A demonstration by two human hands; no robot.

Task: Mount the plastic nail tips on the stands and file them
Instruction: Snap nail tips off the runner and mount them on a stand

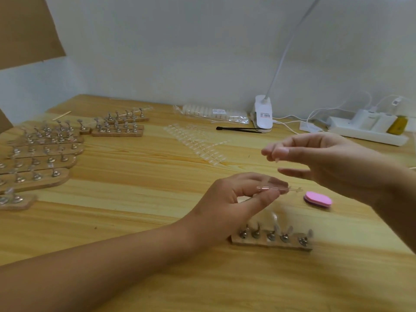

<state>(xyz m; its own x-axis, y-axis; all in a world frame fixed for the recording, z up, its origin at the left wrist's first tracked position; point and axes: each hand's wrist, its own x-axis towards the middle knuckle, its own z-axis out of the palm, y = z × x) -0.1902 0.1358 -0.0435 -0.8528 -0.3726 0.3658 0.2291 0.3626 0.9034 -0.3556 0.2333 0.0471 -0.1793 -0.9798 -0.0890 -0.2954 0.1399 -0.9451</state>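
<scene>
My left hand (238, 199) pinches a thin clear plastic strip (279, 189) above the table, its end sticking out to the right. My right hand (326, 163) hovers just above and to the right, thumb and forefinger pinching a small clear nail tip (276, 159), which is blurred. Below the hands a wooden stand (270, 242) carries several metal holders with clear nail tips on them. A pink oval nail file (317, 198) lies on the table right of my left hand.
Many more wooden stands with metal holders (40, 154) crowd the left side. Loose strips of clear nail tips (193, 140) and a bagged pack (213, 113) lie at the back centre. A clip lamp (263, 115), a black tool (238, 129) and a white power strip (369, 129) line the wall.
</scene>
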